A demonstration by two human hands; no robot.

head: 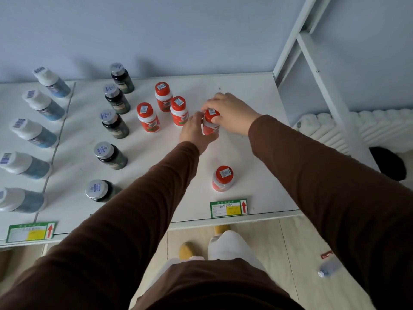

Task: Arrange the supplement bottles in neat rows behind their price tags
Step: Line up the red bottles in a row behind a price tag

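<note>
Presently, one red-capped bottle [211,123] is held upright on the white desk [257,153] by both hands. Its cap is pinched from above by the fingers of the right hand [230,113], while its body is cupped from the left side by the curled fingers of the left hand [194,133]. This bottle is located far back on the desk, in line with the right price tag [228,208] at the front edge. A second red-capped bottle [223,179] is seen just behind that tag, well apart from the hands. Three more red-capped bottles [164,96] are clustered just left of the left hand. A column of dark bottles [115,124] and a column of blue bottles [33,133] are noted further left.
</note>
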